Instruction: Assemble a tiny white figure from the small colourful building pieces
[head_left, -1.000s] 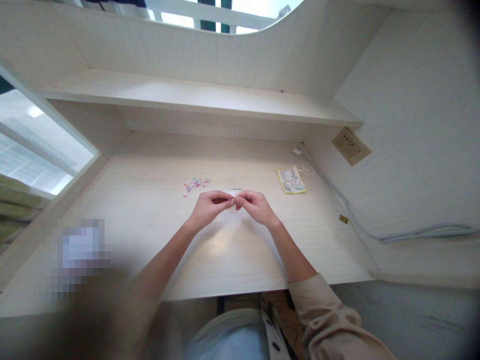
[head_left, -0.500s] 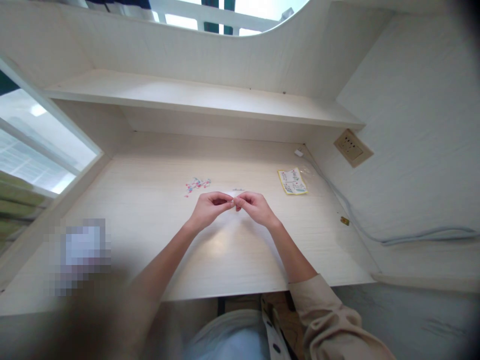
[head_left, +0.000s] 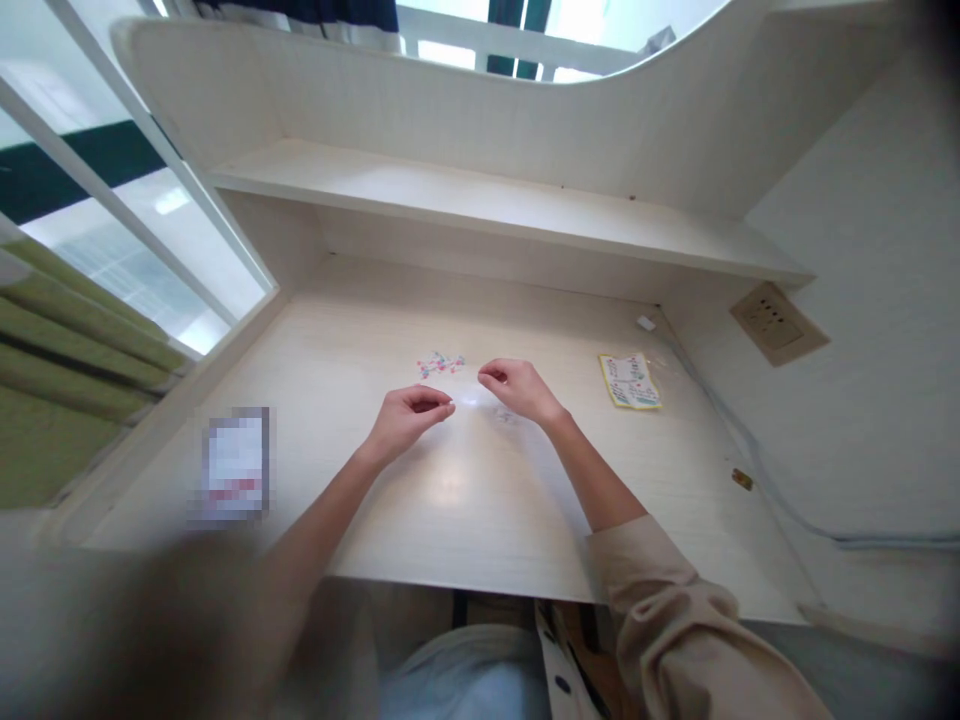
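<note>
The left hand [head_left: 409, 420] and right hand [head_left: 520, 388] are apart over the desk [head_left: 450, 540]. The left fingers are drawn nearly together, a speck [head_left: 452, 403] at their tips too small to identify; the right fingers curl in near the pile [head_left: 441, 366] of pink and blue bits. Whether either grips anything, I cannot tell. The pile lies on the desk beyond the left hand, the card [head_left: 630, 381] well to the right

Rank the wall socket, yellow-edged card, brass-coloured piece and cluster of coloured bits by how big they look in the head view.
1. Wall socket
2. Yellow-edged card
3. Cluster of coloured bits
4. Brass-coloured piece
</note>
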